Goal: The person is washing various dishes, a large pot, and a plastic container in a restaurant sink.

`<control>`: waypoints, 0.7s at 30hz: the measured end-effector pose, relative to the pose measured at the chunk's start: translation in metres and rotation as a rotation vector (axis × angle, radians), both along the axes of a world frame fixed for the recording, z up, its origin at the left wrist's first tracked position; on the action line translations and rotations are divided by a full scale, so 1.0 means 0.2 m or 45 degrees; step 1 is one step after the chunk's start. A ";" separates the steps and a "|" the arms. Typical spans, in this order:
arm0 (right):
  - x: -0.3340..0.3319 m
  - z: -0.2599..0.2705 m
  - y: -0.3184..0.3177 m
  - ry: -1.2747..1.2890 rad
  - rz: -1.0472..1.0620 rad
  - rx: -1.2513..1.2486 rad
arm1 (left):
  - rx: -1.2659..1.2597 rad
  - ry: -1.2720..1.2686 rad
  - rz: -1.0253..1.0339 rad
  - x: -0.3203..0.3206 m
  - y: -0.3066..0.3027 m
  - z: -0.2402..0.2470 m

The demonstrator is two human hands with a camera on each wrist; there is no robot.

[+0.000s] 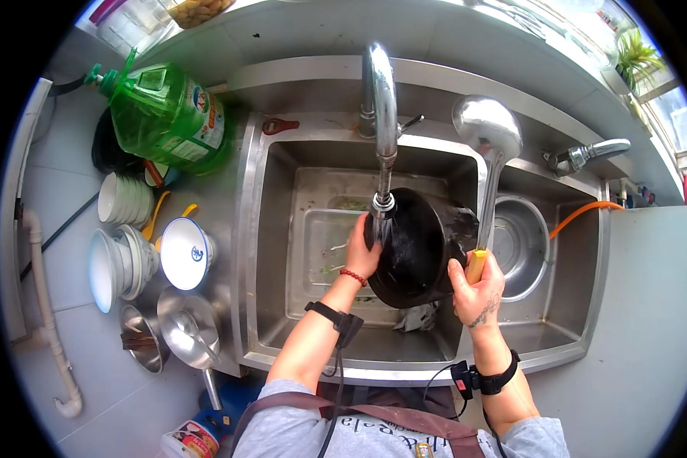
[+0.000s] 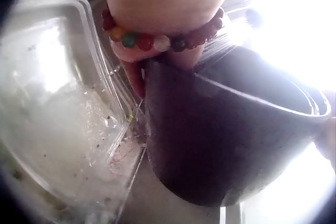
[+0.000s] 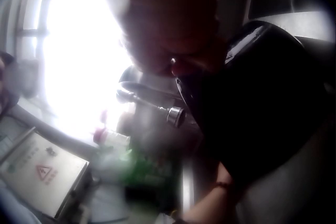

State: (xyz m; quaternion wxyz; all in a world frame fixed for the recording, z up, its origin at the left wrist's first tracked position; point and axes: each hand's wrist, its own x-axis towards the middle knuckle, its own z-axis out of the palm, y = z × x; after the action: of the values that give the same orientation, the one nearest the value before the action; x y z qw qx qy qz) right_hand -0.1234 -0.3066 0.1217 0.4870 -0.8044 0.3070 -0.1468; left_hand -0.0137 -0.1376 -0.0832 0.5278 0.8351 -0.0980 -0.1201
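Note:
Tilted over the left basin is a black pot (image 1: 408, 248), its mouth facing up and leftward under the faucet (image 1: 382, 114); water runs in. My left hand (image 1: 362, 252) grips its left rim, with digits on both sides of the wall in the left wrist view, where the pot (image 2: 226, 134) looks dark purple. My right hand (image 1: 479, 294) holds the yellow end (image 1: 476, 266) of a metal ladle (image 1: 487, 126) between thumb and fingers, against the pot's right side. In the right wrist view that hand (image 3: 168, 29) is dark, beside the pot (image 3: 268, 98); its exact contact is unclear.
A clear tray (image 1: 324, 248) with scraps lies in the left basin, a metal bowl (image 1: 517, 248) in the right one. Stacked bowls (image 1: 118, 263), a metal ladle (image 1: 187, 328) and a green jug (image 1: 160, 114) stand to the left. An orange hose (image 1: 580, 214) crosses the right edge.

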 end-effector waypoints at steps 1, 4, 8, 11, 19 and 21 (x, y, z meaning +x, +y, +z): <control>0.00 0.00 0.00 -0.004 -0.001 -0.006 | -0.018 0.037 0.006 0.02 -0.01 -0.01; -0.01 -0.04 -0.04 0.011 -0.048 0.027 | -0.028 0.105 -0.029 0.06 -0.04 0.02; 0.01 -0.07 -0.05 0.002 -0.030 0.085 | 0.437 0.300 -0.324 -0.01 0.00 0.32; 0.02 -0.10 -0.02 0.030 0.065 0.041 | 0.310 0.165 -0.166 -0.05 0.09 0.02; 0.01 -0.41 0.03 0.036 0.044 -0.012 | 0.523 0.098 -0.059 0.06 0.20 -0.08; 0.00 -0.50 0.03 0.130 -0.038 0.197 | 0.570 0.193 -0.147 -0.01 0.20 -0.03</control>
State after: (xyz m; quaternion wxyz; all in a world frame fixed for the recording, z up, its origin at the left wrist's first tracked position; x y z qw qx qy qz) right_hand -0.1244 -0.2997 0.0220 0.5291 -0.7661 0.3540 -0.0888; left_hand -0.0151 -0.0982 -0.0883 0.3275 0.9129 -0.0767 -0.2313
